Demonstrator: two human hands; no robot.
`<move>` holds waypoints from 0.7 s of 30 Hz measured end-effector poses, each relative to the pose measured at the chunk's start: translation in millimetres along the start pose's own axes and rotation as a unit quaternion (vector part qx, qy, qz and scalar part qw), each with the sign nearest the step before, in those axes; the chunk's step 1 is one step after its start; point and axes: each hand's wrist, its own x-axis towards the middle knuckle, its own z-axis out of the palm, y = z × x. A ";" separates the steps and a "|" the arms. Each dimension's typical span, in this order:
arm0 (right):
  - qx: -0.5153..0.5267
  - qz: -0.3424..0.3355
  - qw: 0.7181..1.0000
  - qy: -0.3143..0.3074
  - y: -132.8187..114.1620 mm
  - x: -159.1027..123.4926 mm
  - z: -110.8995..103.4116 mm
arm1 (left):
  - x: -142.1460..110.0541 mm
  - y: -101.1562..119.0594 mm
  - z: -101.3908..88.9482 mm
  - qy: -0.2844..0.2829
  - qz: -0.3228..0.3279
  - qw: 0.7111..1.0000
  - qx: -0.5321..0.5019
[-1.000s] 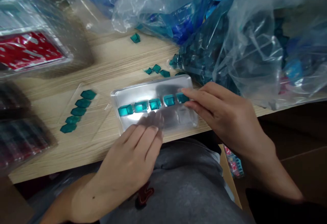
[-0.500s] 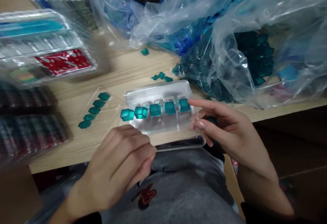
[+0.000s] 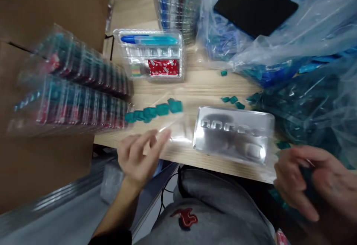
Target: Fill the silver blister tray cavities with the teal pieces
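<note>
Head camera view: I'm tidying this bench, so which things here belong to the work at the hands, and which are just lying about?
At the work: left hand, open, by the clear plastic tray; teal plastic pieces; right hand; silvery blister tray.

Lying about: stacked packed trays; pen-and-red-card pack; black slab; plastic bag.

I'm on the single head-worn camera right now, looking forward and down from just above the wearer's lap, close in over the wooden tabletop (image 3: 212, 88). There's the silvery tray (image 3: 234, 135) right of centre, the table's near edge (image 3: 181, 162) running across the lower middle, and the grey-clad lap (image 3: 212, 204) at bottom centre. Stacked clear trays (image 3: 78, 103) fill the left of frame, plastic bags (image 3: 306, 32) the upper right.
</note>
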 end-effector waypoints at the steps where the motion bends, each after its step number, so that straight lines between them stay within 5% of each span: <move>1: 0.063 0.026 0.997 0.021 0.6 4.4 1.8 | -6.9 -9.0 11.7 -0.019 -0.030 0.999 0.026; 4: 0.233 0.082 0.968 0.045 1.4 18.2 11.6 | -23.3 -31.0 47.1 -0.066 -0.059 0.996 0.030; 7: 0.284 0.078 0.955 0.029 2.2 28.4 26.9 | -26.5 -35.3 60.7 -0.111 -0.059 0.992 -0.012; 10: 0.294 0.076 0.952 0.027 4.3 35.4 42.1 | -13.1 -16.8 45.2 -0.110 -0.121 0.978 -0.134; 13: 0.281 0.083 0.955 0.043 6.2 40.2 53.0 | 11.3 14.4 18.7 -0.067 -0.212 0.915 -0.336; 17: 0.230 0.068 0.969 0.055 5.4 37.3 61.1 | 42.6 53.3 2.4 -0.138 -0.140 0.816 -0.543; 21: 0.245 0.014 0.969 0.031 6.8 29.0 63.6 | 54.1 70.2 7.5 -0.131 -0.137 0.816 -0.546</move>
